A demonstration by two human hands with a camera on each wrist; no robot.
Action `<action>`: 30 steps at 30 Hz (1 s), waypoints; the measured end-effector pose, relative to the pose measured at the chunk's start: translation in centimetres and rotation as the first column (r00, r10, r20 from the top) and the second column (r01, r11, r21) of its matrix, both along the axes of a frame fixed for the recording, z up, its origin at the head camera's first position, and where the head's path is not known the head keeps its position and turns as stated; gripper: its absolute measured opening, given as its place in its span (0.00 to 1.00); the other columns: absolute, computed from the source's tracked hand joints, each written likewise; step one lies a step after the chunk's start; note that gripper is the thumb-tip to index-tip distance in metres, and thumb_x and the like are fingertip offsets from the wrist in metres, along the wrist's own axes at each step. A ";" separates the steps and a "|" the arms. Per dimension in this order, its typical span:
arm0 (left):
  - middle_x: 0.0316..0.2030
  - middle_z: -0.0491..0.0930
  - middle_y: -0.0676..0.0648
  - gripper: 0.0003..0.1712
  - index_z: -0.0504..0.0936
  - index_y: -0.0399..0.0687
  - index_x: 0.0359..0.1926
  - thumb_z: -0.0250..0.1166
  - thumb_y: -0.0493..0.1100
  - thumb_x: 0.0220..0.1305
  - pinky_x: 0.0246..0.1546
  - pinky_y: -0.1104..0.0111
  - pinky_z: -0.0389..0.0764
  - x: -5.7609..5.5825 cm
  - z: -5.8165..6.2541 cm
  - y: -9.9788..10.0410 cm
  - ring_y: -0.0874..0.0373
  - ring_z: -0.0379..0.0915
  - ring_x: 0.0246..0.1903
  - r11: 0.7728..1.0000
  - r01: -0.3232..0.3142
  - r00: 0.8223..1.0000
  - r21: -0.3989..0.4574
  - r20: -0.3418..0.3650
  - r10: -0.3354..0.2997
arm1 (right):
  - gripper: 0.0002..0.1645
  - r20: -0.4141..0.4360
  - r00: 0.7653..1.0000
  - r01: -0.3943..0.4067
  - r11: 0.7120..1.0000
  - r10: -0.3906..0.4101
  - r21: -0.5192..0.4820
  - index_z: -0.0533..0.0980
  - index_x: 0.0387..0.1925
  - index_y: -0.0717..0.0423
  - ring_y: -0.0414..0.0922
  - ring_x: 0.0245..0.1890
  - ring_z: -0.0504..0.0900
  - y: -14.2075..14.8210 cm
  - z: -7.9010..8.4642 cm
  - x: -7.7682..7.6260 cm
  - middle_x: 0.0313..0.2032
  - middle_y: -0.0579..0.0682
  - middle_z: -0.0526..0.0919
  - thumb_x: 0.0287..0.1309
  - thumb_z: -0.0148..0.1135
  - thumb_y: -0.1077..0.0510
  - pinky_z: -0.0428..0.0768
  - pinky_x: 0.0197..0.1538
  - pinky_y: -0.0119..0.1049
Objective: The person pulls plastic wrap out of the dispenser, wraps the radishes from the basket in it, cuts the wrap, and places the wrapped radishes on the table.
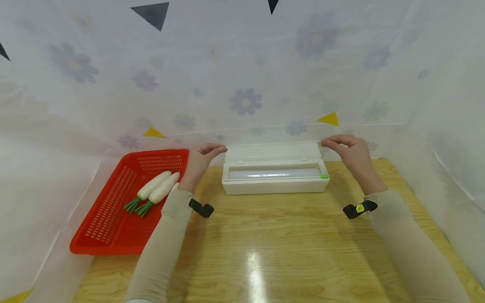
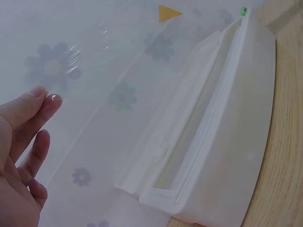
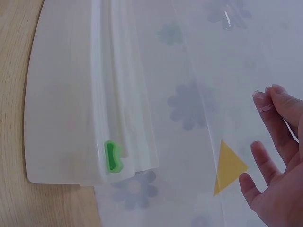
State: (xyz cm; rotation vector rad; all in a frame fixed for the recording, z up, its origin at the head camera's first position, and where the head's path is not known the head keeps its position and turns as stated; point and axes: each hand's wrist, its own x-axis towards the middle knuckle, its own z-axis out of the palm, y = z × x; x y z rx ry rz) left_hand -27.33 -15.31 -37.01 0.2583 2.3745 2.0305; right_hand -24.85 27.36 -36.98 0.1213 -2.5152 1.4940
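A long white cling film dispenser (image 1: pixel 274 187) lies on the table with its lid (image 1: pixel 273 152) tipped back against the curtain. Inside it shows a roll of film (image 1: pixel 274 173); a green slide cutter (image 1: pixel 323 176) sits at its right end. Clear cling film (image 2: pixel 73 61), seen mostly by its glints, spans the air above the dispenser. Thumb and forefinger of my left hand (image 1: pixel 198 165) pinch one side of the film, up near the lid's left end. At the lid's right end, my right hand (image 1: pixel 352 155) pinches the other side, its remaining fingers loosely bent.
On the left stands a red plastic basket (image 1: pixel 102 202) holding several white radishes (image 1: pixel 157 185) with green tops, partly covered by my left forearm. A wooden table (image 1: pixel 273 235) carries everything. Pale flower-printed curtains (image 1: pixel 246 54) close in the back and sides.
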 end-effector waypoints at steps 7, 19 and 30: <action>0.41 0.84 0.48 0.15 0.84 0.43 0.45 0.65 0.46 0.61 0.60 0.59 0.64 1.4 2.7 0.4 0.57 0.74 0.51 1.000 0.004 1.000 0.003 -0.026 -0.004 | 0.24 -0.027 1.000 0.002 1.000 -0.002 -0.013 0.83 0.44 0.52 0.45 0.56 0.69 -0.1 1.5 0.3 0.48 0.43 0.79 0.55 0.61 0.39 0.62 0.60 0.56; 0.40 0.85 0.51 0.17 0.84 0.43 0.45 0.66 0.48 0.59 0.58 0.60 0.66 1.9 4.7 0.5 0.58 0.74 0.50 0.999 -0.038 0.998 0.009 -0.047 0.038 | 0.23 -0.052 0.999 0.008 0.997 -0.012 -0.076 0.83 0.44 0.54 0.42 0.56 0.68 -0.4 3.6 0.8 0.46 0.41 0.79 0.55 0.62 0.42 0.61 0.62 0.54; 0.39 0.85 0.50 0.16 0.84 0.43 0.44 0.65 0.48 0.60 0.57 0.60 0.67 2.2 6.0 0.3 0.58 0.73 0.51 1.000 -0.013 0.990 0.014 -0.142 0.014 | 0.21 -0.078 0.997 -0.011 0.990 0.000 -0.141 0.82 0.44 0.59 0.38 0.54 0.69 -0.5 5.3 1.2 0.43 0.41 0.80 0.56 0.64 0.47 0.60 0.63 0.48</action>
